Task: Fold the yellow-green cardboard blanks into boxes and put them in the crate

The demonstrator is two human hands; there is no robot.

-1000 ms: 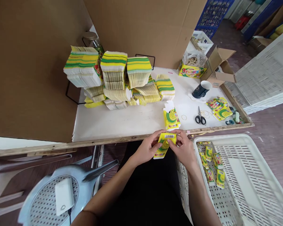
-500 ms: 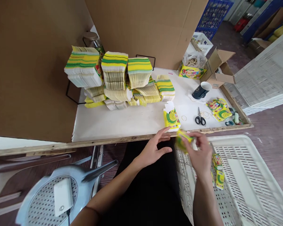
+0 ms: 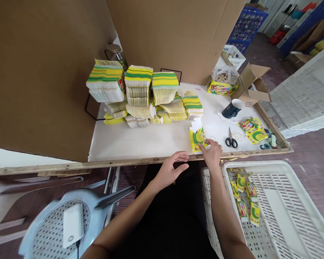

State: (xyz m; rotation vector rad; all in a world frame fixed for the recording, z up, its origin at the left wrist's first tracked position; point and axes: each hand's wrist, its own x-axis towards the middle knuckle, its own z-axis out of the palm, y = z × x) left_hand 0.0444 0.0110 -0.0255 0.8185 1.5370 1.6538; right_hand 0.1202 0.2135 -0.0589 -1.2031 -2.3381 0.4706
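Observation:
My right hand [image 3: 212, 154] is at the table's front edge, its thumb and fingers closed on the near right corner of a yellow-green flat carton [image 3: 197, 137]. White flaps stick out at the carton's far end. Whether other cartons lie under it I cannot tell. My left hand [image 3: 172, 167] hovers just in front of the edge, left of the carton, with fingers apart and nothing in them. Down to the right, several small yellow boxes [image 3: 255, 213] lie in a white plastic crate [image 3: 282, 165].
Stacks of flat cartons [image 3: 139, 86] stand along the table's back. To the right are scissors [image 3: 231, 139], a dark mug [image 3: 233, 108], loose printed cartons [image 3: 252, 130] and an open cardboard box [image 3: 252, 86]. A grey-blue stool [image 3: 62, 201] with a white power bank [image 3: 73, 225] stands lower left.
My right hand, blurred and holding a small yellow box before, has moved up and left to the flat carton. That box is out of my hand. My left hand has drawn slightly back leftward.

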